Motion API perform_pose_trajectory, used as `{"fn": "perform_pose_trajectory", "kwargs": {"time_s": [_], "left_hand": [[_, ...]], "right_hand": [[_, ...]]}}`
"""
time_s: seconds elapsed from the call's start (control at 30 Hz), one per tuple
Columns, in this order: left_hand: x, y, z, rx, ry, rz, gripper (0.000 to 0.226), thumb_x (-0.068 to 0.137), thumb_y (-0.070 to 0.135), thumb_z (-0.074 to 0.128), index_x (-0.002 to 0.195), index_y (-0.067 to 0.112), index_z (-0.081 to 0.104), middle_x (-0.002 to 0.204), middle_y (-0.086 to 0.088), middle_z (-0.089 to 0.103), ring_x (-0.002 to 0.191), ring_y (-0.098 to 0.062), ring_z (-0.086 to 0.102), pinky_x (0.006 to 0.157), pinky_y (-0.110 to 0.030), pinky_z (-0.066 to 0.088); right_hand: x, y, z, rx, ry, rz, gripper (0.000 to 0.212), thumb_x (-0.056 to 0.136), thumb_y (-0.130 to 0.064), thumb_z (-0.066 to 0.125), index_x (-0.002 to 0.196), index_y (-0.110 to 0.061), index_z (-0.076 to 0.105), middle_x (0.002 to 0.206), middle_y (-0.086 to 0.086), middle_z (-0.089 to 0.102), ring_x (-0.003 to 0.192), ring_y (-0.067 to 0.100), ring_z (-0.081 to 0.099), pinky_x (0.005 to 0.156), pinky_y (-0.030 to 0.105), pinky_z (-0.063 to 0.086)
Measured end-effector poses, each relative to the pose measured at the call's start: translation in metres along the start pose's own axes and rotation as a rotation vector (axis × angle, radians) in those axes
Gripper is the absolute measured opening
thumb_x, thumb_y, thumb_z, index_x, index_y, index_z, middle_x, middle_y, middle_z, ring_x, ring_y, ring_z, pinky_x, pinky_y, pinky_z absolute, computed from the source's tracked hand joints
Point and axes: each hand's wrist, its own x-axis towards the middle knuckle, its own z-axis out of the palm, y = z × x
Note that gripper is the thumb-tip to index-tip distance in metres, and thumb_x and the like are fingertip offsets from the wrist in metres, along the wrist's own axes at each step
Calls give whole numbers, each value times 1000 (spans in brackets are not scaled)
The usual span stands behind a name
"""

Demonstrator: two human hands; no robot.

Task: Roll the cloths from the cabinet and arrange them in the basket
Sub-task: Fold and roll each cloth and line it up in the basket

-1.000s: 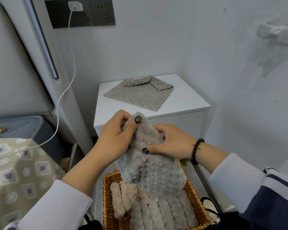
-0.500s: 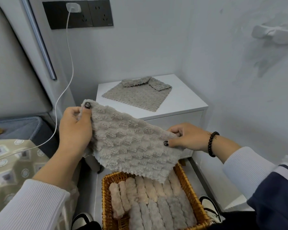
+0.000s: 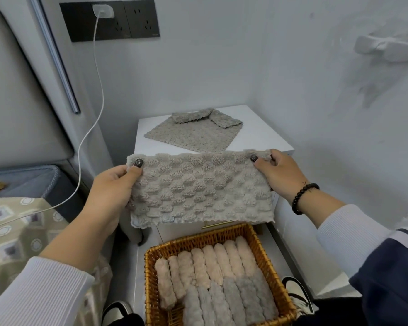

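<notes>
Basket (image 3: 149, 274) nearly full of rolls; both hands, left hand (image 3: 111, 191) and right hand (image 3: 280, 175), pinch one unrolled cloth (image 3: 200, 189) (another (image 3: 193, 135) waits mid-cabinet-top).

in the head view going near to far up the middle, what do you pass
wicker basket with rolled cloths → grey cloth held spread by left hand and right hand → flat cloth on white cabinet → wall socket panel
</notes>
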Motion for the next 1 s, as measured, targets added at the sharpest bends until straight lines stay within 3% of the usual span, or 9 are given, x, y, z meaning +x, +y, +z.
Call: {"fn": "perform_pose_trajectory", "kwargs": {"time_s": [0.07, 0.17, 0.3, 0.47, 0.6, 0.8, 0.9, 1.0], "left_hand": [[-1, 3, 5, -6, 15, 20, 27, 96, 24, 61, 75, 27, 77, 79, 1, 77, 74, -16, 72, 72, -32, 55], [-6, 10, 15, -21, 23, 48, 30, 97, 24, 60, 70, 28, 74, 72, 5, 75, 63, -8, 70, 54, -22, 52], [-12, 15, 29, -16, -30, 25, 28, 97, 29, 59, 72, 27, 73, 76, -1, 73, 68, -17, 67, 64, -32, 52], [-22, 19, 51, -28, -140, -5, 24, 100, 26, 54, 81, 19, 69, 65, 5, 68, 54, -10, 62, 49, -23, 49], [-29, 21, 65, -31, -220, -22, 23, 101, 25, 51, 92, 12, 67, 67, 5, 67, 56, -9, 62, 50, -22, 50], [-34, 24, 72, -58, -264, -22, 24, 102, 23, 50, 91, 14, 69, 66, 4, 66, 57, -9, 61, 52, -23, 51], [-33, 25, 72, -88, -270, -11, 25, 103, 21, 48, 91, 18, 70, 64, 8, 67, 56, -6, 63, 52, -22, 52], [-32, 24, 69, -93, -263, -1, 27, 104, 20, 45, 93, 17, 69, 58, 12, 64, 52, -2, 61, 51, -20, 51]], "right_hand": [[1, -2, 4, -52, 70, -78, 36, 96, -24, 53, 70, -16, 31, 61, -4, 31, 40, 3, 29, 41, 15, 23], [-2, -9, 11, -82, 161, -171, 37, 97, -25, 52, 68, -20, 30, 59, -6, 31, 39, 1, 33, 39, 14, 27], [-9, -22, 23, -94, 158, -228, 27, 97, -30, 52, 73, -28, 39, 62, -6, 44, 43, -2, 42, 39, 10, 31], [-23, -36, 46, -55, 85, -286, 22, 95, -33, 55, 78, -35, 42, 60, -10, 49, 39, 1, 41, 37, 10, 31], [-30, -41, 62, -74, 16, -319, 7, 94, -30, 54, 93, -26, 49, 54, -11, 39, 40, 2, 40, 39, 11, 31], [-30, -46, 75, -14, 13, -306, 14, 90, -33, 59, 100, -30, 49, 61, -12, 46, 50, -5, 48, 47, 8, 35], [-31, -48, 78, -5, -26, -303, 21, 87, -35, 62, 105, -34, 51, 69, -8, 54, 58, 0, 51, 56, 12, 39], [-35, -51, 78, 40, -112, -301, 32, 86, -33, 63, 116, -31, 54, 79, -7, 62, 70, 10, 64, 71, 34, 56]]}}
